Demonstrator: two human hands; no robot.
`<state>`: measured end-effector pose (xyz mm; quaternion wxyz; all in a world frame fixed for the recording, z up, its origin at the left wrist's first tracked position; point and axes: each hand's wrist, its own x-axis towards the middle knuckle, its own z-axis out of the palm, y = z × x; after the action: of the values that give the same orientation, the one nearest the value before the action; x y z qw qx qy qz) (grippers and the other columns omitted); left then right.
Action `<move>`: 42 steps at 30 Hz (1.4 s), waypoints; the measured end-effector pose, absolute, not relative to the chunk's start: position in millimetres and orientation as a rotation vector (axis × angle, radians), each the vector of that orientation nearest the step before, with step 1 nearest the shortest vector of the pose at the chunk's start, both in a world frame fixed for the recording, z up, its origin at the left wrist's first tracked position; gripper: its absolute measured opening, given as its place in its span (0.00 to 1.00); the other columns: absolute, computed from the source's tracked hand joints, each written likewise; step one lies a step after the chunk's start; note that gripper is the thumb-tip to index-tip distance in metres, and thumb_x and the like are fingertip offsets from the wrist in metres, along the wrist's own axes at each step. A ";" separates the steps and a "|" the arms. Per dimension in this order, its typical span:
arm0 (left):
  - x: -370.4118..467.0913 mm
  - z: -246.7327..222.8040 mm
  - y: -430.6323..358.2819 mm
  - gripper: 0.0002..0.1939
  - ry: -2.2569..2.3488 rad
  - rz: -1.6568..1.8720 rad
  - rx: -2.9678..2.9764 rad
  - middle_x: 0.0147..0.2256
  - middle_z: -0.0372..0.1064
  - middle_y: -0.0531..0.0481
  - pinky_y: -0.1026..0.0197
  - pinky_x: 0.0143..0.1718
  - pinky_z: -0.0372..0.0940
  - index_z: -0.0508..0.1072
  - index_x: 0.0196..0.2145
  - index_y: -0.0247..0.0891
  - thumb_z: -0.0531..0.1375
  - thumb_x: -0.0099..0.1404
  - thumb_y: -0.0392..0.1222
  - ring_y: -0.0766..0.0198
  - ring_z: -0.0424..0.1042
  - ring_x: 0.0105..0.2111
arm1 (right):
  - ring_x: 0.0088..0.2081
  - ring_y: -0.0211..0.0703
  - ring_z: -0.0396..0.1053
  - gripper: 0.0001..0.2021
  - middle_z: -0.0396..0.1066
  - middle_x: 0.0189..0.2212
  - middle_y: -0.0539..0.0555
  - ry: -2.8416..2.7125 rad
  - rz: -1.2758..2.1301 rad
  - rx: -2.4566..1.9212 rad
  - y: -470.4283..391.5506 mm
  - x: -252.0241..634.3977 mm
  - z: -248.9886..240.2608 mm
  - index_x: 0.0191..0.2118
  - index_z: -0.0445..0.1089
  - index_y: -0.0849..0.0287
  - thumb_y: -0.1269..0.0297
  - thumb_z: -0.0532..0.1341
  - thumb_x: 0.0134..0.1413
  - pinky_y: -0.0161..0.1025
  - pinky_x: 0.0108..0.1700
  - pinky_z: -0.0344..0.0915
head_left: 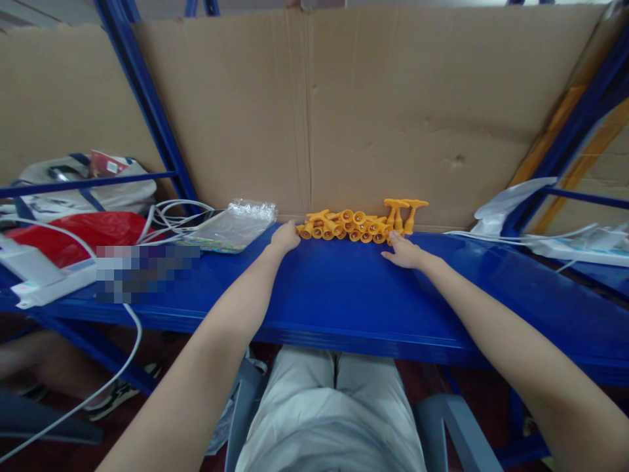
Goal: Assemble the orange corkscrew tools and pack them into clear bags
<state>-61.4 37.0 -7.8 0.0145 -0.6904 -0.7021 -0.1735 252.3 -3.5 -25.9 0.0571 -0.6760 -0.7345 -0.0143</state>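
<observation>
A row of several stacked yellow-orange plastic pieces (344, 226) lies on the blue shelf (339, 295), against the cardboard at the back. Their round, hollow ends face me. At the row's left end is my left hand (285, 237), its fingers at the outermost piece and partly hidden. My right hand (403, 252) touches the right end, with its thumb apart from the other fingers and nothing held. Just behind that hand, a few T-shaped yellow pieces (409, 213) stand upright.
Clear plastic bags (236, 226) lie left of the row. Further left are white cables, a red bag (93, 233) and a power strip (54, 282). More cables and a white strip (580, 249) are at the right. Blue posts flank the cardboard (368, 105). Another person's leg shows lower left.
</observation>
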 end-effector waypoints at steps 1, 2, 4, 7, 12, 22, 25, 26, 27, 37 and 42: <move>-59.4 -6.1 33.8 0.25 -2.194 -0.514 -2.124 0.56 0.69 0.37 0.59 0.55 0.63 0.63 0.61 0.34 0.52 0.66 0.34 0.54 0.69 0.56 | 0.70 0.56 0.40 0.38 0.41 0.71 0.65 -2.229 -0.041 -2.050 -3.8 252.1 -25.6 0.71 0.42 0.69 0.53 0.50 0.63 0.52 0.68 0.47; -57.2 -4.6 30.5 0.25 -2.199 -0.494 -2.100 0.56 0.69 0.37 0.57 0.55 0.63 0.63 0.61 0.34 0.52 0.66 0.35 0.53 0.68 0.57 | 0.70 0.56 0.40 0.38 0.41 0.71 0.66 -2.231 -0.038 -2.050 -4.1 252.1 -25.3 0.71 0.41 0.69 0.53 0.50 0.63 0.52 0.68 0.47; -52.3 -1.9 23.7 0.25 -2.209 -0.447 -2.067 0.58 0.66 0.35 0.54 0.56 0.63 0.63 0.61 0.33 0.52 0.66 0.37 0.50 0.67 0.57 | 0.71 0.55 0.39 0.38 0.40 0.71 0.66 -2.236 -0.035 -2.052 -4.1 252.4 -25.3 0.71 0.41 0.70 0.53 0.49 0.63 0.52 0.68 0.47; -46.8 2.4 15.7 0.26 -2.254 -0.355 -1.997 0.60 0.62 0.32 0.48 0.58 0.60 0.62 0.61 0.32 0.51 0.66 0.38 0.46 0.63 0.60 | 0.71 0.56 0.39 0.38 0.40 0.71 0.66 -2.243 -0.048 -2.040 -3.2 253.8 -26.4 0.71 0.41 0.70 0.52 0.49 0.62 0.53 0.68 0.48; -62.3 13.6 13.4 0.34 -2.385 -0.302 -1.815 0.66 0.51 0.32 0.30 0.61 0.48 0.54 0.67 0.34 0.51 0.65 0.42 0.38 0.50 0.66 | 0.70 0.57 0.41 0.38 0.40 0.71 0.65 -2.242 -0.059 -2.013 -1.9 255.8 -28.2 0.71 0.41 0.68 0.52 0.49 0.61 0.56 0.67 0.49; -147.0 12.1 2.2 0.41 -2.710 -0.346 -1.453 0.71 0.19 0.47 0.19 0.56 0.45 0.38 0.71 0.48 0.47 0.65 0.61 0.31 0.25 0.69 | 0.70 0.55 0.40 0.38 0.38 0.71 0.64 -2.213 -0.054 -2.069 -2.3 253.2 -26.7 0.71 0.41 0.70 0.52 0.49 0.62 0.51 0.68 0.46; -157.9 4.9 -5.1 0.38 -2.754 -0.366 -1.370 0.71 0.16 0.49 0.21 0.57 0.46 0.39 0.71 0.46 0.43 0.68 0.58 0.36 0.25 0.69 | 0.70 0.55 0.39 0.38 0.38 0.71 0.64 -2.216 -0.044 -2.056 -1.3 254.6 -28.2 0.71 0.41 0.69 0.51 0.49 0.62 0.51 0.68 0.46; -160.9 2.6 -6.6 0.38 -2.744 -0.389 -1.365 0.71 0.17 0.48 0.21 0.57 0.46 0.40 0.71 0.45 0.43 0.68 0.58 0.36 0.25 0.69 | 0.70 0.55 0.39 0.38 0.38 0.71 0.65 -2.217 -0.042 -2.050 -0.7 255.3 -28.9 0.71 0.41 0.69 0.51 0.49 0.62 0.52 0.68 0.46; -163.7 0.6 -7.4 0.38 -2.728 -0.421 -1.363 0.71 0.18 0.47 0.22 0.57 0.47 0.41 0.71 0.44 0.43 0.68 0.58 0.36 0.26 0.69 | 0.70 0.56 0.39 0.38 0.38 0.71 0.65 -2.220 -0.042 -2.042 -0.1 256.2 -29.7 0.71 0.41 0.69 0.51 0.49 0.62 0.53 0.68 0.47; -173.2 -4.0 -3.7 0.37 -2.749 -0.562 -1.386 0.72 0.21 0.44 0.21 0.54 0.52 0.41 0.71 0.45 0.42 0.69 0.58 0.33 0.29 0.69 | 0.70 0.58 0.41 0.39 0.39 0.71 0.65 -2.217 -0.055 -2.016 0.6 258.6 -31.8 0.71 0.42 0.68 0.51 0.50 0.62 0.55 0.67 0.49; -174.0 -2.8 -1.5 0.37 -2.766 -0.564 -1.397 0.71 0.19 0.46 0.21 0.54 0.52 0.40 0.71 0.45 0.41 0.69 0.59 0.33 0.28 0.69 | 0.70 0.56 0.40 0.38 0.38 0.71 0.65 -2.197 -0.030 -2.058 -4.4 254.8 -28.1 0.71 0.41 0.70 0.52 0.50 0.63 0.52 0.68 0.47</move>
<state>-174.0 -1.5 -2.8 -0.0044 -0.4436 -0.8781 -0.1791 254.8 -4.4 -28.1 0.0658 -0.6821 -0.7282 -0.0101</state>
